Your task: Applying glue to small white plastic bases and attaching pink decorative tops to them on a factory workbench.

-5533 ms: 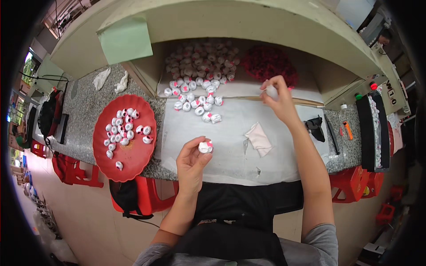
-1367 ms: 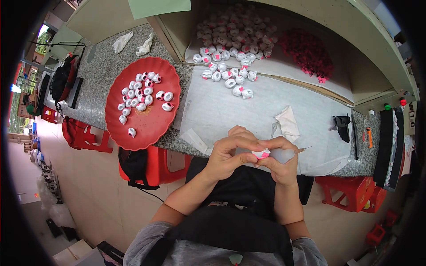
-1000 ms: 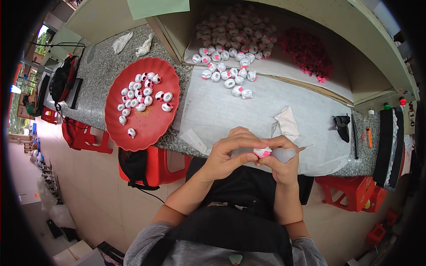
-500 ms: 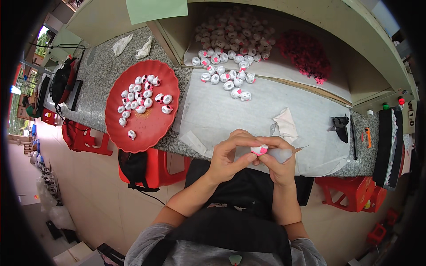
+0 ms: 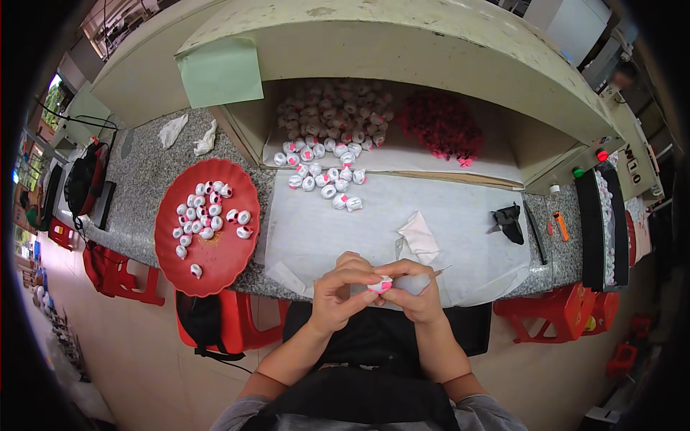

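Fingers of both hands pinch one small white-and-pink plastic part (image 5: 380,284), held at the near edge of the pale sheet-covered work surface (image 5: 460,215), just above the lap. The left hand (image 5: 338,294) and right hand (image 5: 417,291) were already joined on it a second ago; little has changed, so the fitting work goes on. Earlier, the right hand reached to the loose heap of white-and-pink parts (image 5: 323,179); finished ones lie on the round red plastic tray (image 5: 176,258).
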Tool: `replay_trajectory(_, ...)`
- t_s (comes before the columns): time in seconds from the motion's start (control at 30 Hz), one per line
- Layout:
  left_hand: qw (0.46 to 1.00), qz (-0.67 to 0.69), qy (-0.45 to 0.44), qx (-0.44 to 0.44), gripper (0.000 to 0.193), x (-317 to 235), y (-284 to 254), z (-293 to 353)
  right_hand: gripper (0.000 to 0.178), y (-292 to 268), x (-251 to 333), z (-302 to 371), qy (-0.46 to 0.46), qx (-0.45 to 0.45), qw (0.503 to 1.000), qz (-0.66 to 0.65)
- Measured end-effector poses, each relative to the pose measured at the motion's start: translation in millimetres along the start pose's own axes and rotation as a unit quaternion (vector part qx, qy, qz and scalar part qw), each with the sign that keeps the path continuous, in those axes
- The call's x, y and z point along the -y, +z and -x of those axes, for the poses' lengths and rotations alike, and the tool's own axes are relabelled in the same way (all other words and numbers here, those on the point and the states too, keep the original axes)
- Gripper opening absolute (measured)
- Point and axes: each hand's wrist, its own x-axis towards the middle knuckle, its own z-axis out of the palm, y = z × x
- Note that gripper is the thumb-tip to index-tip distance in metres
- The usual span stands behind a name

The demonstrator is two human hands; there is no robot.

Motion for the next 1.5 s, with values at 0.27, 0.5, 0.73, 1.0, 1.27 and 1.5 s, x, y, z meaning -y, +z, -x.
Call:
replay_trajectory(0.27, 0.998, -0.023, 0.020, 0.053, 0.020, -8, 2, -9, 0.027, -8, -1, 4, -0.012, 0.020, 1.000, -0.021)
replay_trajectory(0.5, 0.996, -0.039, 0.019, 0.074, 0.019, -11, -1, -9, 0.027, -6, -1, 4, -0.020, 0.023, 0.999, -0.025)
replay_trajectory(0.73, 0.997, -0.026, 0.004, 0.077, 0.020, -12, -1, -6, 0.027, -8, 0, 5, -0.014, 0.034, 0.999, -0.032)
replay_trajectory(1.0, 0.990, 0.077, -0.104, 0.050, 0.025, -7, 0, -12, 0.025, -10, 0, -2, 0.008, -0.011, 0.998, -0.056)
replay_trajectory(1.27, 0.984, -0.154, -0.076, 0.042, 0.031, 0, 0, -11, 0.034, -24, -20, -10, 0.046, 0.002, 0.981, -0.190)
replay_trajectory(1.5, 0.979, -0.196, -0.061, 0.020, 0.034, -6, 2, -7, 0.035, -21, -26, -8, 0.074, -0.015, 0.974, -0.211)
